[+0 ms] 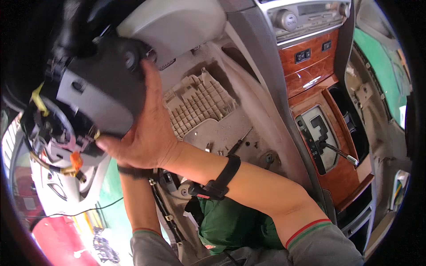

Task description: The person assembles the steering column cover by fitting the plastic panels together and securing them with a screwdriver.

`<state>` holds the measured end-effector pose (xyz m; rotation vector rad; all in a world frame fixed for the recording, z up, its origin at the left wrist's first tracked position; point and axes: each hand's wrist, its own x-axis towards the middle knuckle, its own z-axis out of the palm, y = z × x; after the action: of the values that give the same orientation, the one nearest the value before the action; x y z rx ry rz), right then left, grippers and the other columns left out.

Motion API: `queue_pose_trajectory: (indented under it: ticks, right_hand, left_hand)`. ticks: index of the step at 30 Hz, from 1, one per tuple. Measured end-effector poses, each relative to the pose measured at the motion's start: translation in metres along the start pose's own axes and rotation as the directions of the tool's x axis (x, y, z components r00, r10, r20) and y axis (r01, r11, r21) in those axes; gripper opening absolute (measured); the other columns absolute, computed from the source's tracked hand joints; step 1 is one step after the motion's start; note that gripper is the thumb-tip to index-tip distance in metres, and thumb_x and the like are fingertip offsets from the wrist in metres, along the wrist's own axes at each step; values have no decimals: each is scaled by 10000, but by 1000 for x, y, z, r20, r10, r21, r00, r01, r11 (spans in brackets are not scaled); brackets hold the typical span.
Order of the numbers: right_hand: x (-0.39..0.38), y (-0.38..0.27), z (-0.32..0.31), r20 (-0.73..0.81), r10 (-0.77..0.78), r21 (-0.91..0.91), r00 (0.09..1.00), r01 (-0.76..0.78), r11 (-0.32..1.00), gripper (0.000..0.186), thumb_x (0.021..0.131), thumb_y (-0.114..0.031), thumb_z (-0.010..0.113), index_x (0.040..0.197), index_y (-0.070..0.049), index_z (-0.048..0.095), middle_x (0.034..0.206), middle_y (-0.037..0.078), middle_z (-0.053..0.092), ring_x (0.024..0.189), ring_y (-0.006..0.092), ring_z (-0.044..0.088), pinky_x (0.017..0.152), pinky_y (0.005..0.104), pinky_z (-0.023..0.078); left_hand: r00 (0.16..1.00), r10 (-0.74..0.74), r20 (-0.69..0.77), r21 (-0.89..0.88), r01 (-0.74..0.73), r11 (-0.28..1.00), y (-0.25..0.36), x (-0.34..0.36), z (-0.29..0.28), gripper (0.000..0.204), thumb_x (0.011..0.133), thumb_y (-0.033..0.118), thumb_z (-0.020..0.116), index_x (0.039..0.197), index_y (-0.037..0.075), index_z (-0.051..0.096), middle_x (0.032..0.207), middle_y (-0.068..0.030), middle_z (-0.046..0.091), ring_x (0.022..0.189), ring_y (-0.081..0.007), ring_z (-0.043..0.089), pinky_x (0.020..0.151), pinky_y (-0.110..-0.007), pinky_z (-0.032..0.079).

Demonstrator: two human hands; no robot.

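My right hand [144,128] grips a dark grey steering-column housing [106,80], thumb at its lower edge and a finger stretched up its right side. My left forearm [140,199] rises from below, its hand hidden behind my right hand and the housing. Left of the housing hang wires and connectors, with a yellow tag [39,99] and an orange piece [75,162]. Dark straps circle both wrists.
A center console [313,71] with wood-look trim and gear lever [348,157] runs along the right. A screwdriver [239,144] and small pieces lie on the bare footwell floor [213,131], near a ribbed mat area. Through the door opening at left are green flooring and a red object [53,239].
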<state>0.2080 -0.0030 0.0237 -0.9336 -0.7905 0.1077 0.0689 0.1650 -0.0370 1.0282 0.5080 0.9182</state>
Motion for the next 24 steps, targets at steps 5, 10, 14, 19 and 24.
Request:
queue_pose_trajectory:
  ticks: [5,10,14,19,24]
  right_hand:
    - [5,-1,13,-93,-22,-60,995,16,998,1455,677,-475,867,1557,104,-137,1578,448,70,1355,612,417,1147,522,430]
    - [4,14,-3,37,-77,-4,996,77,997,1491,674,-533,865,1541,135,-148,1588,454,-32,1308,619,467,1110,490,493]
    - [5,26,-18,62,-153,-47,986,156,987,1425,730,-538,843,1545,157,-96,1596,436,5,1353,566,452,1117,452,490]
    - [16,69,-46,348,-173,-293,921,282,913,983,877,-250,705,1587,107,127,1638,300,207,1423,411,430,1186,449,394]
    - [2,59,-31,213,-89,-255,973,143,956,765,871,-46,542,1556,110,237,1589,307,291,1386,420,448,1175,450,374]
  left_hand:
    - [991,133,-26,272,-121,955,50,-57,-13,652,1077,444,486,1479,-60,394,1449,-205,517,1316,-348,550,1148,-478,426]
    - [926,290,242,619,-378,689,82,-117,61,646,1034,367,630,1460,-64,404,1388,-179,547,1283,-315,578,1152,-483,433]
    - [942,293,167,576,-334,746,87,-111,68,743,976,366,697,1507,-49,384,1497,-225,497,1401,-398,477,1209,-566,353]
    - [894,319,316,346,-421,838,68,-96,111,544,1002,286,653,1455,7,539,1532,-225,491,1494,-387,369,1285,-632,124]
    - [864,400,307,316,-489,813,63,-92,116,480,981,221,670,1420,46,587,1527,-168,515,1514,-378,333,1273,-683,84]
